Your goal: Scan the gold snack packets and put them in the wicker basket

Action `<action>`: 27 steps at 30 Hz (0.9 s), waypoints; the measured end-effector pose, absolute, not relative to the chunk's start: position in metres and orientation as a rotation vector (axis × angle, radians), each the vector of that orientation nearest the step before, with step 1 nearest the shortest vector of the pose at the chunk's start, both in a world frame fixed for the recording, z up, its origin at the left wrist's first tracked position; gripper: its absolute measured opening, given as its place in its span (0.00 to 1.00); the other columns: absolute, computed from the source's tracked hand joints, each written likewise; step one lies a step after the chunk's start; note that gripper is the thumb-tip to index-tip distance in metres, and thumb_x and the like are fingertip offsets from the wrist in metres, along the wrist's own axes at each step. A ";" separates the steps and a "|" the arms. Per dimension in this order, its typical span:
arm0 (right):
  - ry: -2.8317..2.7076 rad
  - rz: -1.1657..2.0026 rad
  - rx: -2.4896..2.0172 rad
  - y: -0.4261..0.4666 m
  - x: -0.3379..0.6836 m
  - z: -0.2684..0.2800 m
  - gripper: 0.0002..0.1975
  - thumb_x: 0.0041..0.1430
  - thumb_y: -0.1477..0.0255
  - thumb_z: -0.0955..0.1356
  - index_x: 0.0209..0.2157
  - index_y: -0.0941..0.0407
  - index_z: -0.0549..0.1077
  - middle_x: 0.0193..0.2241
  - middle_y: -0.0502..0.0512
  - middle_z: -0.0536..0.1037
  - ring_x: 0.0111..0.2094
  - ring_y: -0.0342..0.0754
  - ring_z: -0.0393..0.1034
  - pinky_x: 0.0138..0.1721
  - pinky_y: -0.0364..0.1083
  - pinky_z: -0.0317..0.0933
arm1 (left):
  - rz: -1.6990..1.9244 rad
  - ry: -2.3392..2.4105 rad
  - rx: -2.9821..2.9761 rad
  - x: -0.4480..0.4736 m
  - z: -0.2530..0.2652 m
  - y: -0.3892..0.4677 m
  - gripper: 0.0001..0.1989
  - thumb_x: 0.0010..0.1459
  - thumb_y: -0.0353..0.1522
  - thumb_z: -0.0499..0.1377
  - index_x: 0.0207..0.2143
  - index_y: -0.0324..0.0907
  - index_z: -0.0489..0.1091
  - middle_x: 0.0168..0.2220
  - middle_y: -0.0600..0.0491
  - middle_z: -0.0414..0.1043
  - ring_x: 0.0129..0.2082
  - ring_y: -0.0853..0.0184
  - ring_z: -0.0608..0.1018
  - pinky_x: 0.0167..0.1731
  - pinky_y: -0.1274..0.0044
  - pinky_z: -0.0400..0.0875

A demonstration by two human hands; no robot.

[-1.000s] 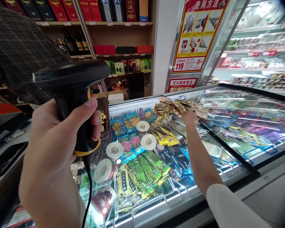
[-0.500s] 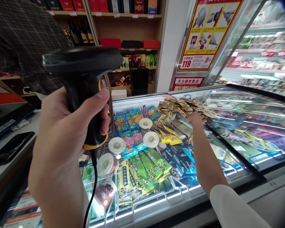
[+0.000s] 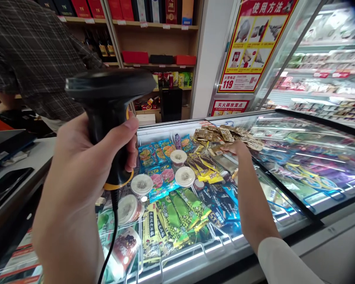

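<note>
My left hand point(image 3: 85, 165) is wrapped round the grip of a black barcode scanner point(image 3: 111, 86) with yellow trim, raised in front of me. Its cable hangs down past my wrist. Far to the right, my right hand point(image 3: 239, 147) is at a heap of small brown-gold packets point(image 3: 232, 133) at the back of the freezer. The fingers are closed at the edge of one flat brown packet point(image 3: 219, 150); my wrist partly hides the grip. Below it lie yellow-and-brown ice cream wrappers point(image 3: 205, 167) and dark blue packs point(image 3: 220, 203).
The chest freezer point(image 3: 195, 252) holds green wrappers point(image 3: 179, 213), round white-lidded tubs point(image 3: 185, 176) and blue packs. Its black-framed glass lid point(image 3: 286, 189) lies to the right. A person in a plaid shirt point(image 3: 32, 59) stands at left, beside a counter with a black phone point(image 3: 8, 187).
My right hand has drawn slightly left, and a brown packet now shows at its fingers. The view has shifted a little. The person at left has moved, and their hand now shows.
</note>
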State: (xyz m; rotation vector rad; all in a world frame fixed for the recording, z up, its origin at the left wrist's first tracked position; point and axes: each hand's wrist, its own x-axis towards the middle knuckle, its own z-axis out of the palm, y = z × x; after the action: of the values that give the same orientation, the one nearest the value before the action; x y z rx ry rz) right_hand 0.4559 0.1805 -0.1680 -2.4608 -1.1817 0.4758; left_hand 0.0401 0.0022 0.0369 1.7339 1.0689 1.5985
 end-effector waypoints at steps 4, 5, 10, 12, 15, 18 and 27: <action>-1.214 0.757 -2.346 0.177 0.446 -0.140 0.18 0.57 0.63 0.76 0.22 0.57 0.70 0.16 0.50 0.67 0.23 0.48 0.70 0.28 0.46 0.69 | 1.575 1.126 1.713 0.046 0.037 0.002 0.04 0.56 0.31 0.66 0.31 0.42 0.74 0.18 0.59 0.67 0.12 0.72 0.70 0.11 0.79 0.62; -1.248 0.802 -2.256 0.176 0.440 -0.132 0.19 0.57 0.65 0.76 0.20 0.57 0.69 0.14 0.50 0.66 0.22 0.48 0.69 0.27 0.46 0.69 | 1.565 1.139 1.694 0.049 0.036 0.003 0.04 0.56 0.32 0.67 0.31 0.42 0.74 0.18 0.58 0.68 0.13 0.71 0.70 0.11 0.79 0.62; -1.155 0.950 -1.675 0.169 0.404 -0.097 0.09 0.59 0.74 0.75 0.27 0.59 0.74 0.21 0.51 0.75 0.26 0.46 0.76 0.35 0.47 0.77 | 1.392 1.104 1.453 0.067 0.026 0.018 0.07 0.54 0.31 0.66 0.28 0.41 0.70 0.18 0.57 0.66 0.12 0.71 0.68 0.11 0.78 0.60; -1.166 0.955 -1.528 0.165 0.389 -0.086 0.08 0.61 0.73 0.75 0.29 0.59 0.75 0.22 0.50 0.76 0.28 0.44 0.78 0.38 0.47 0.78 | 1.309 1.087 1.446 0.072 0.020 0.024 0.08 0.55 0.31 0.65 0.27 0.41 0.69 0.18 0.56 0.66 0.13 0.72 0.67 0.12 0.78 0.61; -1.164 0.928 -1.372 0.157 0.368 -0.072 0.10 0.62 0.71 0.74 0.29 0.59 0.74 0.22 0.49 0.75 0.26 0.44 0.78 0.36 0.45 0.79 | 1.163 1.086 1.469 0.075 0.013 0.032 0.08 0.55 0.32 0.65 0.28 0.41 0.69 0.19 0.56 0.66 0.14 0.72 0.68 0.13 0.78 0.62; -1.117 0.910 -1.290 0.150 0.353 -0.062 0.09 0.61 0.71 0.75 0.30 0.59 0.74 0.22 0.48 0.74 0.26 0.44 0.78 0.34 0.43 0.78 | 1.123 1.108 1.468 0.078 0.007 0.037 0.10 0.55 0.34 0.66 0.26 0.42 0.68 0.19 0.55 0.66 0.14 0.71 0.68 0.12 0.78 0.62; -1.049 0.834 -1.186 0.160 0.341 -0.058 0.13 0.62 0.67 0.74 0.29 0.57 0.71 0.20 0.46 0.70 0.25 0.42 0.77 0.29 0.38 0.74 | 1.093 1.100 1.428 0.084 0.000 0.043 0.10 0.53 0.36 0.66 0.26 0.42 0.69 0.19 0.54 0.65 0.14 0.70 0.67 0.11 0.79 0.60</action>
State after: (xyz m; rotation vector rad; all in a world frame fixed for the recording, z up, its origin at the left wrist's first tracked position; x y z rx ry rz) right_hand 0.3406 0.1597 -0.0582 -1.1863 -1.0489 0.8340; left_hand 0.0836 0.0428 0.0003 1.4282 1.1004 1.0934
